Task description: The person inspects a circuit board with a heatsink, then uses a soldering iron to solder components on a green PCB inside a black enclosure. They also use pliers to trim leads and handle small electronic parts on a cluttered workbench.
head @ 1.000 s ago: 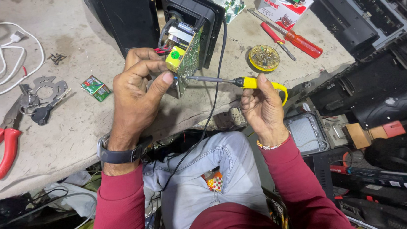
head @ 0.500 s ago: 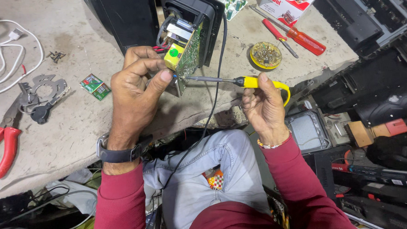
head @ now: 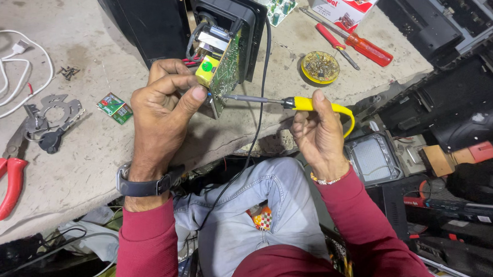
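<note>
on the grey surface (head: 81, 162) a black housing (head: 235, 17) stands open with a green circuit board (head: 225, 67) tilted out of it. the left hand (head: 159, 117) pinches the board's yellow part in closed fingers; the right hand (head: 318, 132) grips a yellow soldering iron (head: 289, 102), tip touching the board. a slip could burn the thumb or bridge joints. the small round tin (head: 320, 67) holds dark residue.

Maroon long sleeves (head: 151, 242), light blue jeans (head: 261, 221), black wristwatch (head: 143, 186), beaded bracelet (head: 327, 180)
</note>
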